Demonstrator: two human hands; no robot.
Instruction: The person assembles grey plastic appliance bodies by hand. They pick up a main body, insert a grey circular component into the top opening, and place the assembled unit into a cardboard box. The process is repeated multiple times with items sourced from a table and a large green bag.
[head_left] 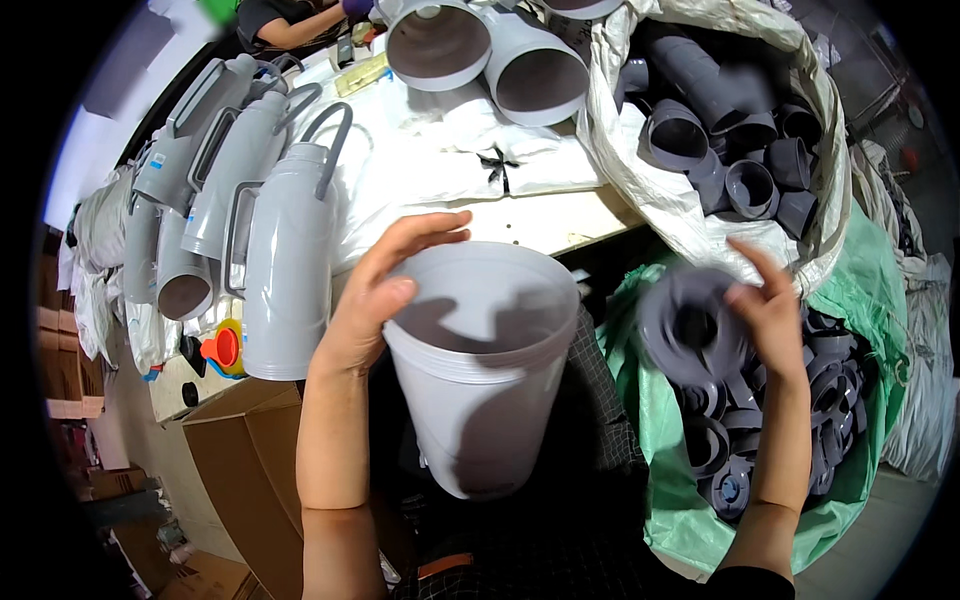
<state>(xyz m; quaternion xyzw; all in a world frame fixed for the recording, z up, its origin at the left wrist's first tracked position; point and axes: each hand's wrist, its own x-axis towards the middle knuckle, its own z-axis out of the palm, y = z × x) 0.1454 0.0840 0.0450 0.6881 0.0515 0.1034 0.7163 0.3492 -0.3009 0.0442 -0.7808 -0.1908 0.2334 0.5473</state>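
Observation:
A tall, light grey plastic vessel (pixel 480 420) stands mouth up in front of my body, with ridges below its rim and shadows across it. My left hand (pixel 385 280) is at the left of that rim, fingers and thumb apart; whether it bears on the rim I cannot tell. To the right, my right hand (pixel 770 310) has a round grey plastic collar (pixel 680 340) with a central hole, held at its right edge and blurred by motion. Beneath that hand, a green sack (pixel 670 490) holds many similar dark grey parts (pixel 825 400).
Grey jugs with handles (pixel 290 260) stand at the left of the white-covered table (pixel 430 150). Open grey vessels (pixel 540 75) lie at the back. A white sack (pixel 610 110) holds dark grey tubular pieces. A cardboard box (pixel 245 470) sits lower left. Another person's arm (pixel 300 30) shows behind.

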